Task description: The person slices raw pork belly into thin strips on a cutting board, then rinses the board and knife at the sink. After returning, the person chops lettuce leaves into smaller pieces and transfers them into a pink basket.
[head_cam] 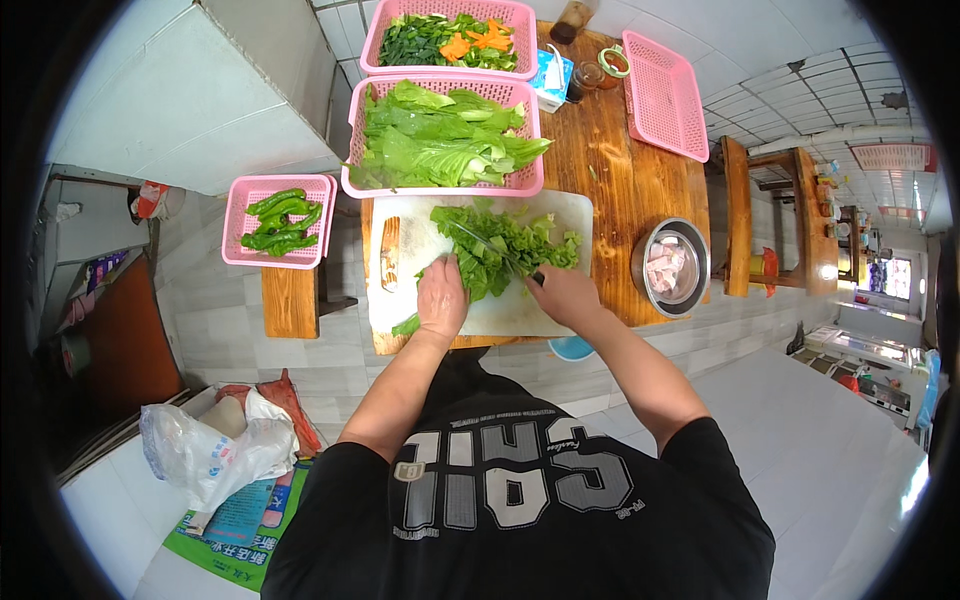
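Note:
A white plastic cutting board (pixel 517 319) lies at the near edge of the wooden table, with leafy green lettuce (pixel 480 262) heaped on it, part of it cut into pieces. My right hand (pixel 566 296) grips the dark handle of a kitchen knife (pixel 484 241), whose blade points up and left across the leaves. My left hand (pixel 442 296) presses on the leaves left of the blade, fingers together; a bit of leaf shows beside its wrist. Just beyond the board, a pink plastic basket (pixel 351 161) holds whole lettuce leaves (pixel 450 135).
A pink basket of chopped greens and carrot pieces (pixel 476 45) stands farthest back. Green peppers (pixel 281 221) fill a basket on a stool at left. A steel bowl of raw meat pieces (pixel 667 266), jars (pixel 589 73), a carton (pixel 551 79) and another pink basket (pixel 667 94) are at right.

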Tool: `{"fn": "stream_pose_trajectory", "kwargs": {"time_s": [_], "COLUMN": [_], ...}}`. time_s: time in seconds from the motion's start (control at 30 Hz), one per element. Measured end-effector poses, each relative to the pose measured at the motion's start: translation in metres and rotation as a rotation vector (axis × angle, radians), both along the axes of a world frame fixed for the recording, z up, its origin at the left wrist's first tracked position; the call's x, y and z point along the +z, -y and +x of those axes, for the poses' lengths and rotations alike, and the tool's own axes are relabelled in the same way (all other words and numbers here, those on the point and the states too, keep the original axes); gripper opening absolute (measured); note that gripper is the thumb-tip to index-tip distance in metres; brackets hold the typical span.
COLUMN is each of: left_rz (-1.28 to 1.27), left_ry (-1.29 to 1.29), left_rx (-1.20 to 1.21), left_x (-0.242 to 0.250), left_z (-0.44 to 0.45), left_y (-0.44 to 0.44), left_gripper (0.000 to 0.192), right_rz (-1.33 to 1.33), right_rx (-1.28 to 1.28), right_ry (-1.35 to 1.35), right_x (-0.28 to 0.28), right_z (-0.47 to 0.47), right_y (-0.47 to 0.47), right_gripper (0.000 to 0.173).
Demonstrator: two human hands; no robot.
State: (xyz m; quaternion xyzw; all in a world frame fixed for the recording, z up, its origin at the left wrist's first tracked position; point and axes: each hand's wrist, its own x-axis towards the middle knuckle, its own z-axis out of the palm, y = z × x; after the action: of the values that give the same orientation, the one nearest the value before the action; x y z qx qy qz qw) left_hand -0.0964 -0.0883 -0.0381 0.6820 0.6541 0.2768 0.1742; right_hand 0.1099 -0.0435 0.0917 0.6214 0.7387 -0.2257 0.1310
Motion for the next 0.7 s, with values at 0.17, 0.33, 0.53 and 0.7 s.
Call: {"fn": "stream_pose_trajectory", "kwargs": {"time_s": [0.17,0.33,0.53,0.7], "left_rz": [0.119,0.133,0.222,0.139], "left_ry": [0.118,0.059,-0.08,-0.076], "left_rx": [0.077,-0.047,-0.037,-0.102], "left_x": [0.0,-0.006,-0.015,-0.001], "left_z": [0.004,-0.003,0.003,-0.001], "left_y": [0.012,0.023,0.02,0.02], "left_gripper": [0.062,0.05,0.043,0.046], "right_rz": [-0.013,-0.036,-0.083,-0.106], "right_rx": [0.022,0.033,-0.002,-0.041], "right_ry": [0.007,0.013,0.044,-0.045], "right_x": [0.022,0.02,-0.009,-0.069], "right_z": [-0.016,-0.021,-0.013,-0.03], "right_y": [0.032,0.043,0.048,0.027], "right_gripper": [0.038,0.037,0.036,0.036]}}
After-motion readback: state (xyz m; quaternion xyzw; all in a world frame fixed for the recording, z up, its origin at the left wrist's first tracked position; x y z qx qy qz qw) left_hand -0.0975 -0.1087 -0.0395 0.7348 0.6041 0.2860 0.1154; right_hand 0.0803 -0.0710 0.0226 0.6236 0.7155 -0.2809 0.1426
